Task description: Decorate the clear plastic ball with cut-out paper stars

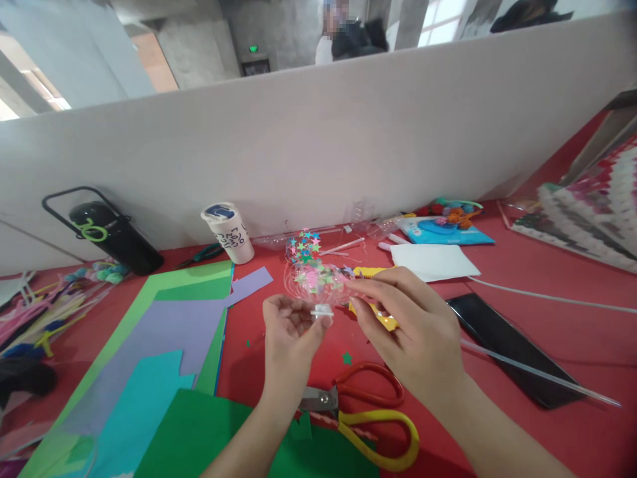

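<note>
My left hand (pixel 293 332) is closed, its thumb and fingers pinching a small white plastic piece (pixel 322 311). Just behind that piece lies a see-through plastic thing (pixel 318 279) with pink and green star confetti in or under it; whether the two are joined I cannot tell. My right hand (pixel 413 325) hovers to the right, thumb and forefinger tips nearly together by the clear plastic. What they hold, if anything, is too small to make out. Below both hands rest scissors (pixel 368 418) with one red and one yellow handle.
Coloured paper sheets (pixel 164 318) cover the left side, with a black bottle (pixel 117 236) and white cup (pixel 229 232) behind. More star confetti (pixel 304 245) lies ahead. On the right are a phone (pixel 512 348), white paper (pixel 432 261) and blue packet (pixel 448 232). A white partition (pixel 318 146) stands behind.
</note>
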Demonstrator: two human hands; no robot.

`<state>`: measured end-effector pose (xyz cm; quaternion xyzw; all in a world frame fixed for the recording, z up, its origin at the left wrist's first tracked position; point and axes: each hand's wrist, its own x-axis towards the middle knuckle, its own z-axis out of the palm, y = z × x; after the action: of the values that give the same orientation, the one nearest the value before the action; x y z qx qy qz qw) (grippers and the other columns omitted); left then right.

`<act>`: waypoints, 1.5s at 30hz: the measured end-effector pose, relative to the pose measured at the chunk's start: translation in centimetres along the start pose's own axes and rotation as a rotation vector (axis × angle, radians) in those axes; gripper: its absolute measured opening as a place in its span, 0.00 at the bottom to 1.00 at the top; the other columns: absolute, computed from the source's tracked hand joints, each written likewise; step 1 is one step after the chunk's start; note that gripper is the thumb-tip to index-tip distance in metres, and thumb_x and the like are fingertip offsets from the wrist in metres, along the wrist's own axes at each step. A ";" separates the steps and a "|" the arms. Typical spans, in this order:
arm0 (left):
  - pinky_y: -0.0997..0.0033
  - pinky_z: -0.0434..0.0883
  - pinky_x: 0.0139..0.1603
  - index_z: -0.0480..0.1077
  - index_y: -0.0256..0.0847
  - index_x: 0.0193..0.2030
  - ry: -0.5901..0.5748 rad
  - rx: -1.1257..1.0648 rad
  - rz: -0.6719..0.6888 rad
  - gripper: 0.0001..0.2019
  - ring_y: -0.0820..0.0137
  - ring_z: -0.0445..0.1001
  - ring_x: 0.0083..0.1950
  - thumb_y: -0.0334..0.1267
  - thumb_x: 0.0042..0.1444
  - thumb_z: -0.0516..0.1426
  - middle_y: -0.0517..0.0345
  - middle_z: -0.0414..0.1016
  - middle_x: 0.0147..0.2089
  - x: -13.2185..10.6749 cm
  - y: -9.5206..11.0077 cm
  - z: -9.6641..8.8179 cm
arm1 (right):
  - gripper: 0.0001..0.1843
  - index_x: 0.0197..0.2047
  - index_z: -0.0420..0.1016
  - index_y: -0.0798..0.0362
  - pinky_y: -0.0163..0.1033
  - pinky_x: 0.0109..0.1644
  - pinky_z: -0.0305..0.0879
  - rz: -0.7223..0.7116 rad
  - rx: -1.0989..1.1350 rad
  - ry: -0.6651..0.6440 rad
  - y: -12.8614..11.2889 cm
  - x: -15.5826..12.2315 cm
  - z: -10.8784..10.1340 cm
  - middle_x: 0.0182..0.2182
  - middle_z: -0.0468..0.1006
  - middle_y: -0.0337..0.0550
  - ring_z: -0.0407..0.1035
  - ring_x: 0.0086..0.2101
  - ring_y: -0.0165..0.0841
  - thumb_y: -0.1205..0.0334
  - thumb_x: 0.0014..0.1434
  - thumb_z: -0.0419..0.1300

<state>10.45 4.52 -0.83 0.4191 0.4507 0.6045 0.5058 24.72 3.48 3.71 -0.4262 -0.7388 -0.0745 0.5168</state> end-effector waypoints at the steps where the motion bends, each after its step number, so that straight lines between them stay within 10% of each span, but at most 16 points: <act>1: 0.77 0.68 0.33 0.55 0.44 0.38 0.004 0.000 0.006 0.21 0.76 0.70 0.34 0.32 0.45 0.64 0.64 0.67 0.34 0.0 0.1 0.0 | 0.08 0.38 0.76 0.59 0.39 0.35 0.67 -0.007 -0.008 0.005 0.0 0.0 0.0 0.29 0.73 0.48 0.69 0.31 0.35 0.75 0.57 0.57; 29: 0.69 0.73 0.42 0.58 0.46 0.41 0.115 0.097 0.211 0.22 0.73 0.74 0.37 0.31 0.43 0.65 0.63 0.69 0.37 0.0 -0.7 -0.1 | 0.06 0.31 0.70 0.51 0.46 0.37 0.62 -0.165 -0.114 0.059 -0.7 -0.5 0.0 0.27 0.72 0.42 0.64 0.30 0.36 0.70 0.51 0.63; 38: 0.67 0.73 0.43 0.57 0.46 0.42 0.121 0.124 0.240 0.21 0.72 0.75 0.38 0.32 0.46 0.64 0.62 0.69 0.38 0.2 -1.0 -0.4 | 0.07 0.37 0.75 0.52 0.30 0.17 0.54 0.513 0.338 -0.245 -1.8 -0.8 0.1 0.15 0.64 0.30 0.59 0.15 0.25 0.62 0.59 0.56; 45: 0.65 0.72 0.43 0.60 0.47 0.41 0.155 0.227 0.367 0.20 0.70 0.74 0.41 0.33 0.45 0.64 0.61 0.67 0.41 0.1 -1.9 -0.8 | 0.08 0.30 0.71 0.53 0.28 0.13 0.50 0.712 0.647 -0.284 -1.8 -0.5 0.0 0.12 0.63 0.29 0.54 0.12 0.23 0.62 0.59 0.55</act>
<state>10.10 4.71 -2.90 0.5006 0.4695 0.6620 0.3011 23.55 2.07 3.90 -0.4755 -0.5960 0.3982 0.5100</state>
